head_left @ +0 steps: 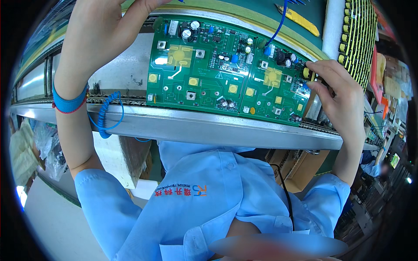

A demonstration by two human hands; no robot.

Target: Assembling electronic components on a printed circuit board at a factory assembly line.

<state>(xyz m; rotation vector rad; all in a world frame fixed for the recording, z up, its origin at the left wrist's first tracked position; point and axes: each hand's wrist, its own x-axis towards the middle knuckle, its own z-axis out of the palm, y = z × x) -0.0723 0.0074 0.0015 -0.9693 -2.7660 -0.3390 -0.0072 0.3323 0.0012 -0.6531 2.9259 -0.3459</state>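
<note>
A green circuit board (204, 78), made of two joined panels, lies across the metal rails in front of me. It carries silver-topped capacitors, blue discs and square yellow pads. My right hand (337, 89) is at the board's right end, thumb and forefinger closed around a small black-and-yellow component (307, 73) at the edge. My left hand (102, 37) reaches over the board's far left corner; its fingertips run past the upper edge of the view, near a bit of blue, so its grip is hidden. A blue wire (282, 24) rises from the board's far side.
Beyond the board lie a yellow utility knife (299, 20) and a rack of black-and-yellow components (359, 39). A coiled blue cord (103, 117) hangs by the blue wristband (69, 99). The metal rail (209, 126) runs along the near side; a cardboard box (300, 169) stands below it.
</note>
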